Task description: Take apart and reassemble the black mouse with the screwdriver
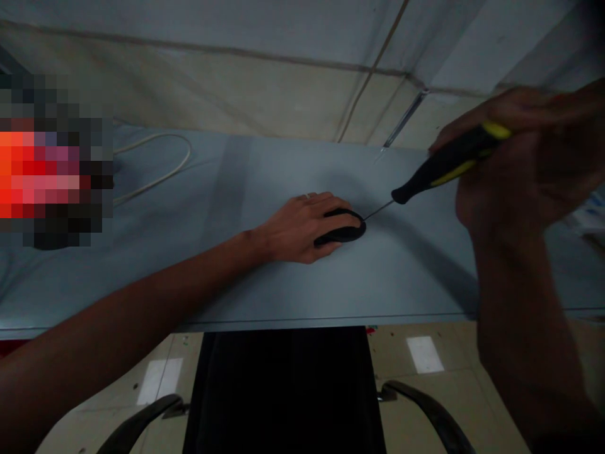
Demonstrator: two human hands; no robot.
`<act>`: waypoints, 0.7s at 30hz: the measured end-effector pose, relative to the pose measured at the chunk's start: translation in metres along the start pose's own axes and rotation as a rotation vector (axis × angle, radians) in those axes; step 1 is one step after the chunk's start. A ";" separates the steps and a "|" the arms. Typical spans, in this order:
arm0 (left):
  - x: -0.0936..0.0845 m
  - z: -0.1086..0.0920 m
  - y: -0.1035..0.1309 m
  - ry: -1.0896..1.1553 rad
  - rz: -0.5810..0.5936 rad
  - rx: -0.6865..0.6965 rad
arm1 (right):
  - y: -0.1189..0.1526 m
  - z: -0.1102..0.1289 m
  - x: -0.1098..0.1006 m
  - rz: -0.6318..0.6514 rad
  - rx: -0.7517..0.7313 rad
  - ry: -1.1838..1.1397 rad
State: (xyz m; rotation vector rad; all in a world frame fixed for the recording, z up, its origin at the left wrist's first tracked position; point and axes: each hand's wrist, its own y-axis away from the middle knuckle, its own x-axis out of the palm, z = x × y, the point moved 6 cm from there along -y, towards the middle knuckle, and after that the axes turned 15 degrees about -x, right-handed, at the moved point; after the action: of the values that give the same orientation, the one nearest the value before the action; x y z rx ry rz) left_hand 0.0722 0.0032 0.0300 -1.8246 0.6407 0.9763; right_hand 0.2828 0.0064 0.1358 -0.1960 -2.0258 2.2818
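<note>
On the grey desktop, my left hand (302, 228) is wrapped over a black computer mouse (350, 234), fingers along its top and sides. A ring shows on one finger. My right hand (510, 157) is closed round a screwdriver (437, 165) with a black and yellow handle. The tool slants down to the left, and its thin shaft ends at the right end of the mouse, by my left fingertip. Whether the tip sits in a screw or only touches the shell cannot be made out.
The grey desk (283, 287) runs along a tiled wall (236, 88). A pale cable (186, 154) loops at left beside a blurred-out area. A narrow shiny strip (405, 118) stands by the wall corner. Below the desk edge is a black chair (288, 391) with armrests.
</note>
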 end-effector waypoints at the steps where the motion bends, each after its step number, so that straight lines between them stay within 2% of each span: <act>1: 0.000 0.000 0.000 0.003 0.000 0.001 | -0.001 0.003 0.005 0.075 -0.049 0.013; 3: 0.000 -0.001 0.000 0.005 0.009 0.001 | -0.001 0.007 0.007 0.123 -0.124 0.045; 6: 0.000 0.000 0.000 -0.003 0.021 -0.010 | -0.001 0.011 0.000 0.023 -0.198 0.113; 9: 0.000 0.000 0.001 -0.004 0.026 -0.016 | -0.002 0.013 0.002 0.006 -0.161 0.184; 11: -0.001 0.001 0.001 0.004 0.021 -0.019 | -0.003 0.014 0.008 0.029 -0.114 0.143; 14: -0.001 0.001 0.000 0.007 0.025 -0.027 | -0.002 0.014 0.018 0.129 -0.090 0.065; 21: -0.001 -0.001 0.001 0.002 0.007 -0.007 | -0.001 0.013 0.005 0.121 -0.167 0.135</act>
State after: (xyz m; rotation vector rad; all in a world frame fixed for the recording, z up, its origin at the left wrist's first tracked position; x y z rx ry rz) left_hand 0.0711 0.0024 0.0309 -1.8307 0.6463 0.9828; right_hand 0.2762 -0.0059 0.1377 -0.4823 -2.1884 2.0983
